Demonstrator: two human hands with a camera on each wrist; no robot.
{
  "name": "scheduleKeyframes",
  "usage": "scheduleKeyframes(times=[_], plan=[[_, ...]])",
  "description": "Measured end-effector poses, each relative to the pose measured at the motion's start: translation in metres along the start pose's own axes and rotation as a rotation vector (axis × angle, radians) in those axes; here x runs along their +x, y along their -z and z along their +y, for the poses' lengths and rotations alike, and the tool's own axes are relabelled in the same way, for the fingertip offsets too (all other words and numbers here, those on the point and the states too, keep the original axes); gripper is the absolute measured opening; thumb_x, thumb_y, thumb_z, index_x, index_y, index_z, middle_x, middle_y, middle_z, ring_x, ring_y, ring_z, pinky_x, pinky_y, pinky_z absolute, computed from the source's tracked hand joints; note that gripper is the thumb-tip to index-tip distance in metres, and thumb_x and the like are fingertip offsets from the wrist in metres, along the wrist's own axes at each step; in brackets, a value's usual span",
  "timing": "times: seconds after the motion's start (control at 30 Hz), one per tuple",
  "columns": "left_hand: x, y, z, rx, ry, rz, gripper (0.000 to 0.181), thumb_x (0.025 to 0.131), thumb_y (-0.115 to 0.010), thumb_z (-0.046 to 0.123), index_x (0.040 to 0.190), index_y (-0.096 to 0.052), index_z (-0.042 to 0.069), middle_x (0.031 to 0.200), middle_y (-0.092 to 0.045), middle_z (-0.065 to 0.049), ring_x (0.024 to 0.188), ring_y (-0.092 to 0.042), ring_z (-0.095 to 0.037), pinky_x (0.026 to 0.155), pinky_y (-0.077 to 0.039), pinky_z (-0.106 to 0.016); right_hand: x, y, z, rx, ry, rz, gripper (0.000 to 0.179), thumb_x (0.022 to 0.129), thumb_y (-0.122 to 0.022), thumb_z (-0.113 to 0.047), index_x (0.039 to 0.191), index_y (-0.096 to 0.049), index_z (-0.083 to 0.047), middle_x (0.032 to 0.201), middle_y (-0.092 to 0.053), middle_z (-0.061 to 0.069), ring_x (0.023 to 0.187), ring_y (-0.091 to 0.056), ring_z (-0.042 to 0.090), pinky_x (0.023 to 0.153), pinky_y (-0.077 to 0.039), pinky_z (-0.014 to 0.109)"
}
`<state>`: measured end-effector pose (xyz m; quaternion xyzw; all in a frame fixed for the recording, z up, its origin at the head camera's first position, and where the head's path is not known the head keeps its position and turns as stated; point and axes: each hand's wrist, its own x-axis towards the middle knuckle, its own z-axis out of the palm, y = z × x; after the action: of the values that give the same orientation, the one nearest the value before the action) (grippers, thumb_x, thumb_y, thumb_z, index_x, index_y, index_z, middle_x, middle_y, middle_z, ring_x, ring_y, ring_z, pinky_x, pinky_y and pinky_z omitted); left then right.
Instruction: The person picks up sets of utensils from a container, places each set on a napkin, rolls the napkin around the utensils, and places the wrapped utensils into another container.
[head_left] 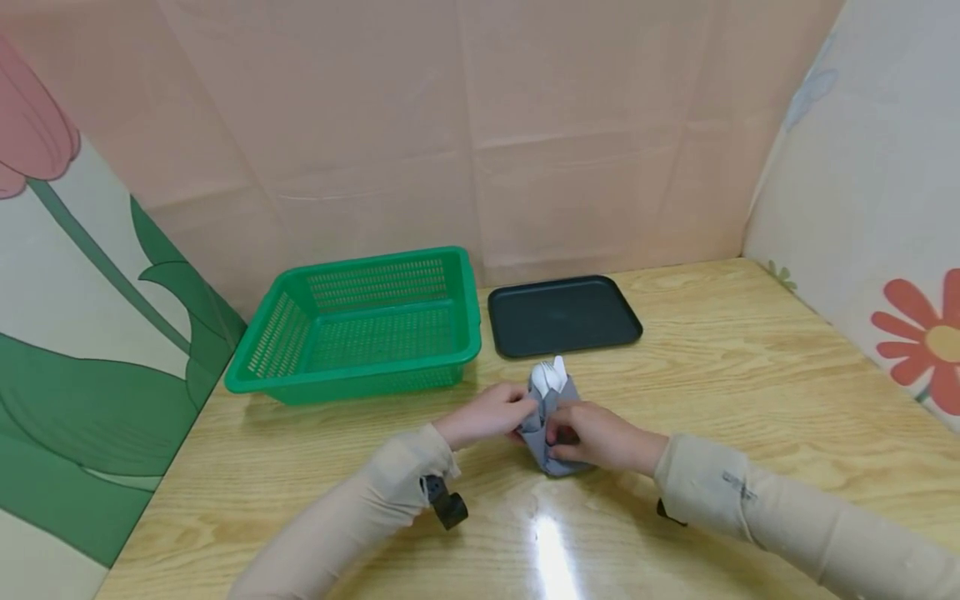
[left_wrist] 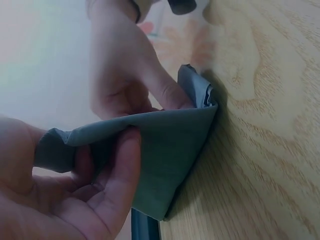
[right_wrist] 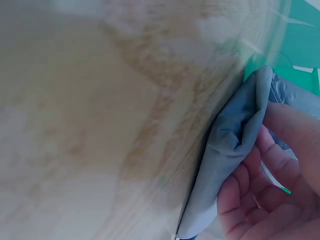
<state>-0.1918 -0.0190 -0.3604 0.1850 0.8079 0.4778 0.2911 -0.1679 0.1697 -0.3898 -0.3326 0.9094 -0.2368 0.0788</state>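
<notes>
A grey cloth napkin (head_left: 561, 467) is folded around white cutlery on the table, the heads of a spoon (head_left: 537, 379), a fork (head_left: 551, 377) and a knife (head_left: 560, 367) showing at its far end. My left hand (head_left: 491, 414) grips the napkin's left side, thumb on top. From the other side my right hand (head_left: 603, 435) pinches a fold, its thumb and fingers curled. The left wrist view has the cloth (left_wrist: 167, 150) stretched between both hands. In the right wrist view, fingers (right_wrist: 230, 200) bend against the rolled edge; the cutlery handles are hidden in the cloth.
A green plastic basket (head_left: 360, 386) with slotted walls stands at the back left. To its right, a black rectangular tray (head_left: 564, 315) lies flat just beyond the napkin. Papered walls border the wooden table (head_left: 750, 367) at the back and sides.
</notes>
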Motion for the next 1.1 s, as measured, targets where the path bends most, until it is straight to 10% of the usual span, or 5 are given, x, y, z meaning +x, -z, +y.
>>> scheduleKeyframes(times=[0.43, 1.1], plan=[[0.006, -0.010, 0.006, -0.071, 0.010, -0.003, 0.022, 0.095, -0.040, 0.012, 0.074, -0.047, 0.009, 0.073, -0.047, 0.000, 0.069, -0.052, -0.009, 0.079, -0.054, -0.042, -0.001, 0.010, 0.005, 0.091, 0.060, -0.052, 0.005, 0.083, -0.067, -0.007, 0.080, -0.063, -0.008, 0.073, -0.058, -0.003, 0.065, -0.045, -0.001, 0.057, -0.039, 0.017], [0.016, -0.031, 0.002, -0.247, 0.028, 0.021, 0.019, 0.094, -0.040, 0.011, 0.086, -0.054, 0.001, 0.079, -0.050, 0.000, 0.071, -0.049, -0.009, 0.071, -0.048, -0.026, 0.002, 0.009, 0.013, 0.138, -0.138, -0.027, 0.029, 0.071, -0.073, -0.001, 0.090, -0.051, -0.004, 0.075, -0.056, 0.001, 0.067, -0.047, 0.007, 0.059, -0.040, 0.019]])
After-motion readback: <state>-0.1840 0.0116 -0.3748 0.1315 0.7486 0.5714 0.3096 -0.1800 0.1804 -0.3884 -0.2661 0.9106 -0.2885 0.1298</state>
